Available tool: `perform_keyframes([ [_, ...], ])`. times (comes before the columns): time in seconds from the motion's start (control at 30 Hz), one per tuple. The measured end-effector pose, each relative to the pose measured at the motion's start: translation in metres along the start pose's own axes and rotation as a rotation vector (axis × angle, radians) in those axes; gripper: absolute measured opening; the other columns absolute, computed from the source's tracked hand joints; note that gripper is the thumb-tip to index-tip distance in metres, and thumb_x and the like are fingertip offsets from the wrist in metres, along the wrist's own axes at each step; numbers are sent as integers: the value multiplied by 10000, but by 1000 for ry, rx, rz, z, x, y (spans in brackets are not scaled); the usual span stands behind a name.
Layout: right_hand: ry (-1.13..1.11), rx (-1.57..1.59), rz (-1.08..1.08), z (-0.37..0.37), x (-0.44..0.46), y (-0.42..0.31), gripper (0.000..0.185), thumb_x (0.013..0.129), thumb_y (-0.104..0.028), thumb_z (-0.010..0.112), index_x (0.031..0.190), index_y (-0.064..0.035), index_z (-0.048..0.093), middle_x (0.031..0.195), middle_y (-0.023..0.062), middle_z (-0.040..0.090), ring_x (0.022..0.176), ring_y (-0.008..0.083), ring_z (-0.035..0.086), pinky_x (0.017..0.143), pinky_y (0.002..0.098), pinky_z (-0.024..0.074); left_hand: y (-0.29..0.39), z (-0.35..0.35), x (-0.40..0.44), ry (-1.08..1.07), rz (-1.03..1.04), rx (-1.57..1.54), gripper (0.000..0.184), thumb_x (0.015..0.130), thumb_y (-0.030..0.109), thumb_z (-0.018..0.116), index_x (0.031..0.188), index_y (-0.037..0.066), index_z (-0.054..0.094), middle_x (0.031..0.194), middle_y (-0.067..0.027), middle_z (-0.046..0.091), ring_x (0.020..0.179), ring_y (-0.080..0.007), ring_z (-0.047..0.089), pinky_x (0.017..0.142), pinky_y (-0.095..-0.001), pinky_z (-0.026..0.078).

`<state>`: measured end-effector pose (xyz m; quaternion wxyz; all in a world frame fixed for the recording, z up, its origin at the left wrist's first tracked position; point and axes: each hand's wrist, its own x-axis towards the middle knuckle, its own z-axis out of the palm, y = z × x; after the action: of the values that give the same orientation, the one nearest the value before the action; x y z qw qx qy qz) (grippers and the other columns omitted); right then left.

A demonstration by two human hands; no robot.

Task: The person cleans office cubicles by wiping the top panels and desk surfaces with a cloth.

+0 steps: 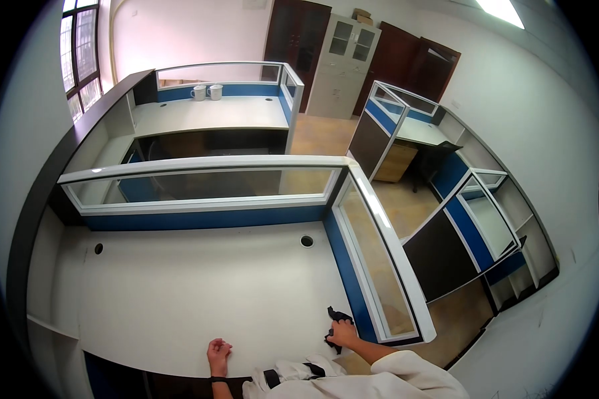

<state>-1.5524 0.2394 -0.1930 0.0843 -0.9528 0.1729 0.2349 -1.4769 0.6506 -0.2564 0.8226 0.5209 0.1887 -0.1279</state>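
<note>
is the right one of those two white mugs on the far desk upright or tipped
Upright: the right mug stands on the far desk with its sides rising vertically, beside the other mug.

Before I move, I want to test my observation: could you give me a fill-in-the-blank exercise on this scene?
The ____ hand touches the black item. The white mugs on the far desk number ____. Along its foot, the partition directly behind the near desk is coloured ____.

Missing words: right; two; blue.
</note>
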Motion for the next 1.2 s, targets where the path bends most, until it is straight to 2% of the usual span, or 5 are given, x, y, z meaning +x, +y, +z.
perform_keyframes([
  [0.43, 34, 49, 19, -16, 52, -2, 535, 694, -422, 708, 1067, -53, 608, 1028, 181, 626, 1034, 374, 560, 893, 448, 471, 5, 0, 0, -32, -21, 9, 277, 838, -16, 624, 1079, 69, 518, 873, -16, 585, 817, -151, 617, 683, -245, 499],
  [0.5, -24, 45, 72, -30, 60, -7, 580, 713, -432, 700, 1105, -23, 577, 1089, 186, 618, 1080, 373, 551, 896, 442, 487, 9, 3, -3, -20, -60, -39, 318, 856, -13, 612, 1136, 62, 479, 887, -28, 565, 814, -168, 604, 682, -247, 498],
  [0.73, 10, 127, 207, -46, 93, -9, 601, 708, -458, 701, 1121, -35, 597, 1083, 166, 648, 1062, 334, 590, 910, 406, 478, 11, 5, -3, -1, -57, -89, 387, 849, -25, 612, 1189, 36, 439, 872, -44, 547, 802, -180, 601, 661, -269, 508],
  [1.0, 48, 123, 203, -38, 104, 0, 650, 714, -466, 685, 1172, -17, 580, 1114, 170, 639, 1097, 344, 573, 945, 406, 459, -19, -9, 15, -38, -31, -48, 422, 838, -26, 628, 1208, 52, 441, 896, -71, 629, 818, -183, 633, 682, -280, 513],
  [1.2, -20, 90, 145, -36, 72, 3, 663, 724, -466, 667, 1196, -14, 554, 1202, 194, 555, 1152, 362, 495, 959, 436, 439, -8, 4, 7, -1, -38, -133, 390, 844, -17, 625, 1190, 53, 458, 898, -69, 627, 813, -182, 636, 668, -275, 515],
])
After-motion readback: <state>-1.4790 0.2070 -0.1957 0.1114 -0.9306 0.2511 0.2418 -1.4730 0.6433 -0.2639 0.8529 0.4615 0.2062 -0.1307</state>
